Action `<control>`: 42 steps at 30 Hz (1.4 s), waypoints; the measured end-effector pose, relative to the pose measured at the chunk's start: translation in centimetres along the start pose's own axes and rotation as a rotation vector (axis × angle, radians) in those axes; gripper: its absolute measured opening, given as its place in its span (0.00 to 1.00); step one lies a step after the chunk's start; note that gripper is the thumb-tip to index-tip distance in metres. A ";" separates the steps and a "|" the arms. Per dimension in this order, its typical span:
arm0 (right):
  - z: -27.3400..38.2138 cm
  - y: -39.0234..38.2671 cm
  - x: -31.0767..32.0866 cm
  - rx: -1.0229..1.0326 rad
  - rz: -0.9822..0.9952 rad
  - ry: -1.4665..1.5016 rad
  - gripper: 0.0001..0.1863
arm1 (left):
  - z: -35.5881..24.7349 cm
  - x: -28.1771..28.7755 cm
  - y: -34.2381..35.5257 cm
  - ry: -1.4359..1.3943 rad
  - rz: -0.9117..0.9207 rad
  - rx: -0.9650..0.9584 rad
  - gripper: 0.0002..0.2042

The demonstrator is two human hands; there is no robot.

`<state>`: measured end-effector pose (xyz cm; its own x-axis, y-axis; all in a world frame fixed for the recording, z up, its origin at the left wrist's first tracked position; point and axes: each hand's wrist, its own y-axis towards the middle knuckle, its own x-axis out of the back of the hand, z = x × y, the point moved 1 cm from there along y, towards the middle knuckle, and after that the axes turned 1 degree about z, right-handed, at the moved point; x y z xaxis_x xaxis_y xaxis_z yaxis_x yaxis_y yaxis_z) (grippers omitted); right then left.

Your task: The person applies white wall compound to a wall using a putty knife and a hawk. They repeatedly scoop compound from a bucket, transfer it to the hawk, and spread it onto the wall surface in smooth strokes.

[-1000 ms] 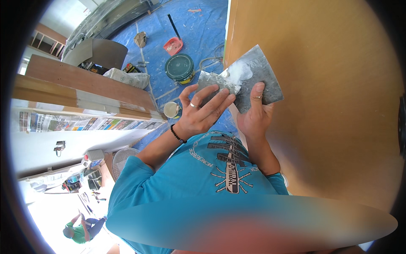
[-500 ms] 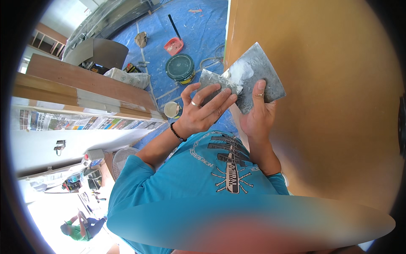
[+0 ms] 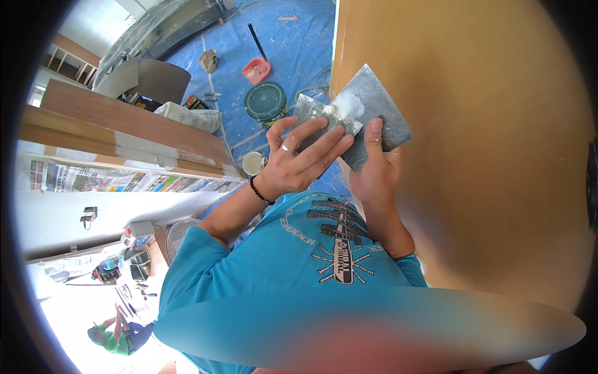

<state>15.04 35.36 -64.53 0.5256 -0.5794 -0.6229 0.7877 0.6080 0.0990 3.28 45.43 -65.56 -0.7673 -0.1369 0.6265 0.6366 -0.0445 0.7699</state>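
My left hand (image 3: 299, 154) presses its spread fingers along a small grey metal putty scraper (image 3: 309, 108), its thumb hidden underneath. The scraper overlaps a larger square metal filler blade (image 3: 385, 111), and a lump of white putty (image 3: 334, 112) sits along its edge. More putty is smeared thinly across the larger blade's face. With the thumb on top and the other fingers behind, my right hand (image 3: 377, 171) grips that larger blade by its lower right side. Both blades are tilted in front of my chest.
A tan board or wall (image 3: 486, 137) rises close on my right. Blue sheeting (image 3: 299, 37) covers the floor, bearing a lidded dark green bucket (image 3: 265, 103), a red dustpan (image 3: 256, 70) and a white tub (image 3: 253, 163). A wooden ledge (image 3: 137, 121) runs along the left. Another person (image 3: 118, 336) is far lower left.
The small scraper has slid slightly right over the larger blade, and putty has gathered in a lump at its edge. The larger blade has shifted a little left and down.
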 end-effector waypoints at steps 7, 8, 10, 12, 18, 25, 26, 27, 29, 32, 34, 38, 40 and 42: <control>-0.8 -0.5 0.6 0.037 0.052 -0.082 0.17 | 0.3 0.6 0.8 0.015 -0.010 0.005 0.23; -0.9 -0.5 0.8 0.041 0.070 -0.094 0.17 | 0.3 0.6 0.9 0.020 -0.009 -0.002 0.23; -1.1 -0.5 1.0 0.050 0.093 -0.097 0.19 | 0.4 0.5 1.0 0.021 -0.019 -0.001 0.23; -1.1 -0.6 1.1 0.062 0.103 -0.076 0.19 | 0.5 0.4 1.1 0.023 -0.036 -0.008 0.23; -0.9 -1.0 1.0 0.078 0.119 -0.099 0.19 | 0.5 0.4 1.5 0.022 -0.068 -0.031 0.22; -1.8 -2.4 -0.5 -0.032 0.097 -0.121 0.18 | 2.0 1.9 3.4 0.058 -0.093 0.024 0.21; -1.8 -2.4 -0.5 -0.008 0.102 -0.130 0.17 | 2.7 2.5 3.6 0.019 -0.129 -0.002 0.22; -1.8 -2.3 -0.5 0.016 0.099 -0.135 0.17 | 3.3 2.9 3.9 -0.053 -0.221 0.012 0.20; -1.7 -1.7 -0.6 0.247 0.108 -0.289 0.16 | 4.8 3.2 4.5 -0.207 -0.416 0.025 0.17; -1.0 -0.9 -1.0 0.607 0.178 -0.489 0.14 | 6.0 3.4 5.0 -0.783 -0.791 0.336 0.17; -0.3 0.0 -1.7 0.883 0.277 -0.579 0.14 | 6.6 3.7 5.4 -1.245 -0.963 0.537 0.19; 0.8 1.2 -3.5 1.298 0.458 -0.758 0.17 | 9.0 4.0 6.5 -2.115 -1.003 0.604 0.17; 1.2 1.1 -4.2 1.354 0.500 -0.903 0.17 | 10.5 3.0 6.8 -2.440 -0.968 0.599 0.18; 1.1 1.1 -5.1 1.407 0.523 -0.953 0.16 | 11.0 1.3 6.3 -2.540 -0.795 0.504 0.19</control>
<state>13.54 38.40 -60.42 0.3712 -0.8912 0.2607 -0.1213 0.2318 0.9652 5.44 55.82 -58.58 0.3333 0.4219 -0.8432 0.6039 0.5912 0.5346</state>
